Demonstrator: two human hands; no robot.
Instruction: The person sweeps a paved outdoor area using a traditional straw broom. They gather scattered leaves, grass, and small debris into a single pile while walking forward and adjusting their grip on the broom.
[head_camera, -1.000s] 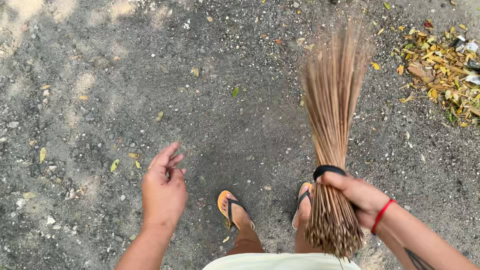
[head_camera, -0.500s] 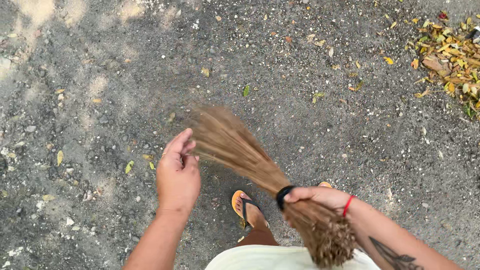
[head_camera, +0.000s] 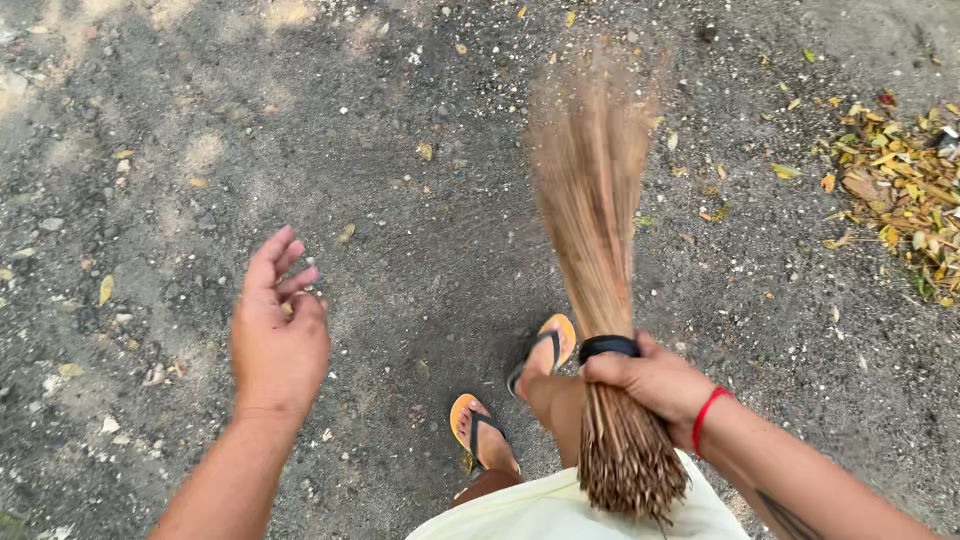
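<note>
**Head view: stick broom held in the right hand over gravelly ground**

Head camera looks straight down at dark, gritty ground (head_camera: 380, 170) strewn with small stones and scattered yellow leaves. The right hand (head_camera: 650, 385) has its grip pressed tight around a stick broom (head_camera: 595, 230), the fingers wrapped over the bundle just below a black band (head_camera: 608, 346) that binds the sticks. A red cord bracelet (head_camera: 706, 415) circles that wrist. Behind the hand the cut butt ends of the broom (head_camera: 630, 470) flare out close to the person's body, over a pale yellow garment (head_camera: 540, 512) at the bottom edge. Ahead of the hand the long thin sticks fan outward and away from the person; their tips are blurred, and whether they touch the ground cannot be told.

The left hand (head_camera: 278, 335) holds nothing. Its grip is spread loosely, fingers slightly curled and apart, palm turned inward, hanging in the air above the ground well to the left of the broom.

Between the two arms stand the person's feet in orange flip-flops with black straps, one sandal (head_camera: 480, 432) nearer the body, the other sandal (head_camera: 543, 350) just beside the broom's band.

At the right edge lies a pile of dry yellow and brown leaves (head_camera: 895, 195), well apart from the broom tips. Single leaves lie dotted between the pile and the broom.
</note>
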